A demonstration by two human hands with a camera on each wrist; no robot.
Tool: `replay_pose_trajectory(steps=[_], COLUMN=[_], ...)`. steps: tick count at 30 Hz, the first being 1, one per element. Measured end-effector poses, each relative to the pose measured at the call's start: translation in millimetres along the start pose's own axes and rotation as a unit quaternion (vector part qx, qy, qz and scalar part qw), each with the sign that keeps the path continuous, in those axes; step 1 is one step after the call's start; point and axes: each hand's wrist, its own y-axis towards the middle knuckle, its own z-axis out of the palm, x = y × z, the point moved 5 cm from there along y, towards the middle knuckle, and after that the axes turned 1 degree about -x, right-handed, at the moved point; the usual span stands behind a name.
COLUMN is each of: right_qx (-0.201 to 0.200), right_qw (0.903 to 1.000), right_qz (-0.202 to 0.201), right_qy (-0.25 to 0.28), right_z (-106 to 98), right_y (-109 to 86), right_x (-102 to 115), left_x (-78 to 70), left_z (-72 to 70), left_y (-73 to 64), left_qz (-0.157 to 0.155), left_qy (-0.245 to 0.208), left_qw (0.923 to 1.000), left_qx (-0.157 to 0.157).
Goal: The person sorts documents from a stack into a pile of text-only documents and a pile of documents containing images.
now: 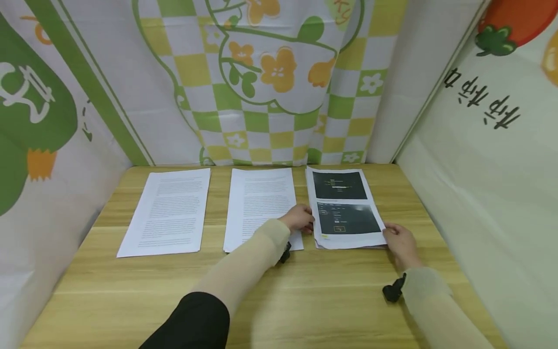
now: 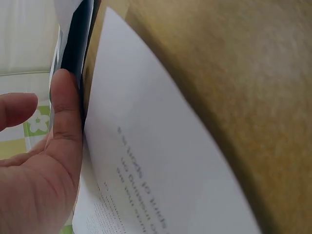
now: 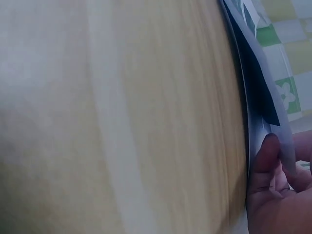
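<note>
Picture-printed paper stack (image 1: 347, 213) lies far right on the wooden surface (image 1: 305, 300), two dark images on top. To its left lie a middle text stack (image 1: 266, 194) and a left text stack (image 1: 167, 213). The right hand (image 1: 402, 245), grip pinching paper, is at the picture stack's near right corner; the left hand (image 1: 298, 218), grip spread, touches its left edge.

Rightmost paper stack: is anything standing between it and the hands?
Nothing visible does: the left hand is at the paper stack's left edge, and the right hand pinches its lower right edge.
</note>
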Motion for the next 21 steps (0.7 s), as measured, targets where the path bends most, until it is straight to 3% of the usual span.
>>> replay_pose_trajectory(steps=[11, 14, 18, 21], right_qx=[-0.018, -0.019, -0.015, -0.003], right_qw=[0.9977, 0.9959, 0.9934, 0.9915], right_qz=[-0.004, -0.015, -0.028, -0.048], right_qy=[-0.066, -0.087, -0.110, -0.121], right_z=[-3.7, -4.9, -3.5, 2.7], right_y=[-0.8, -0.2, -0.5, -4.9], right_x=[8.3, 10.5, 16.0, 27.0], left_x=[-0.2, -2.0, -7.1, -11.4], left_z=[-1.6, -3.1, -6.3, -10.5], left_y=[-1.1, -3.5, -7.8, -13.1], left_qz=[-0.003, -0.003, 0.002, 0.014], left_qy=[-0.006, 0.020, 0.091, 0.103], left_qw=[0.9998, 0.9998, 0.9958, 0.9945], left_qx=[0.019, 0.008, -0.010, -0.013])
